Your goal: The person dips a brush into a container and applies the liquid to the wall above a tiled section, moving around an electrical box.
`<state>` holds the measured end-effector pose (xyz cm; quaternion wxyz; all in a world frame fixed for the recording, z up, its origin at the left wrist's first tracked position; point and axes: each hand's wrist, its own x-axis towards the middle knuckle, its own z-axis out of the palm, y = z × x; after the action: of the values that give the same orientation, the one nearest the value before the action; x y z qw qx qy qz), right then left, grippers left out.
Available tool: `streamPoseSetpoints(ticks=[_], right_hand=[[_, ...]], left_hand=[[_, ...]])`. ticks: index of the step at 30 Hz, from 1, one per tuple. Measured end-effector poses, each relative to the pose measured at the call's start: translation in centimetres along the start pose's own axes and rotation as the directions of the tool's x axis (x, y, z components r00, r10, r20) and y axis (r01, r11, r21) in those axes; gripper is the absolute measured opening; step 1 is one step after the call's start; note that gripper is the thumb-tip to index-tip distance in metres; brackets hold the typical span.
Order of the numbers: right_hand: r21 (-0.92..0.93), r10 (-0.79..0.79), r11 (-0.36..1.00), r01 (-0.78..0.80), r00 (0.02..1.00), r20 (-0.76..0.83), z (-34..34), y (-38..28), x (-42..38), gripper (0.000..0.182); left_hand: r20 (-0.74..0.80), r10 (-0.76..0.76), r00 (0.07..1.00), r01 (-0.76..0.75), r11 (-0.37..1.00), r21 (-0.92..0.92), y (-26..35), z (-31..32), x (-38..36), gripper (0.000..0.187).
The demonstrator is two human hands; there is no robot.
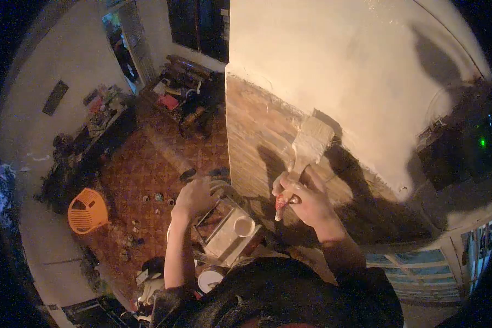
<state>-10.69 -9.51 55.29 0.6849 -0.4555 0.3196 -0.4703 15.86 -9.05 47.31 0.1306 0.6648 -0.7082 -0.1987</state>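
Note:
My right hand is closed around the handle of a wide paintbrush. The brush points up, its pale, paint-covered bristles at the wood-patterned lower part of the wall, close to the white painted area. The handle's red lower end shows below my fingers. My left hand is at the centre left, beside a pale rounded object whose shape is partly hidden; its fingers are too unclear to tell what they hold. Just right of and below it stands a wooden stepladder or stool with a round cup-like thing on top.
An orange plastic chair stands at the left on the tiled floor, with small objects scattered nearby. A white round lid or tub is below the stepladder. Cluttered furniture lines the far walls. A blue-paned window is at the lower right.

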Motion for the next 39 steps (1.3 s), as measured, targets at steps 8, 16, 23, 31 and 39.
streamPoseSetpoints(ticks=[8, 16, 23, 31, 39], right_hand=[[-0.201, -0.121, 0.97, 0.134, 0.99, 0.078, -0.6, 1.3, 0.8, 0.017], [0.039, -0.015, 0.999, 0.012, 0.997, 0.071, 1.2, -6.5, 4.2, 0.015], [-0.213, -0.438, 0.862, 0.46, 0.887, 0.145, 3.8, -12.9, 8.6, 0.015], [0.105, 0.17, 0.98, -0.167, 0.985, -0.022, 1.5, -2.5, 6.1, 0.008], [-0.171, -0.484, 0.85, 0.498, 0.867, 0.118, 5.0, -16.7, 7.0, 0.017]], left_hand=[[0.02, 0.032, 0.999, -0.031, 0.998, -0.052, 0.3, -0.1, 0.1, 0.036], [0.096, -0.058, 0.994, 0.058, 0.998, 0.002, 0.5, -0.5, 0.3, 0.039], [0.109, 0.101, 0.989, -0.099, 0.995, -0.02, 2.0, -1.9, 0.0, 0.032], [0.099, 0.148, 0.984, -0.141, 0.987, -0.077, 0.7, -0.9, 0.5, 0.031], [0.113, -0.083, 0.99, 0.081, 0.996, 0.023, 2.1, -1.6, 0.1, 0.034]])
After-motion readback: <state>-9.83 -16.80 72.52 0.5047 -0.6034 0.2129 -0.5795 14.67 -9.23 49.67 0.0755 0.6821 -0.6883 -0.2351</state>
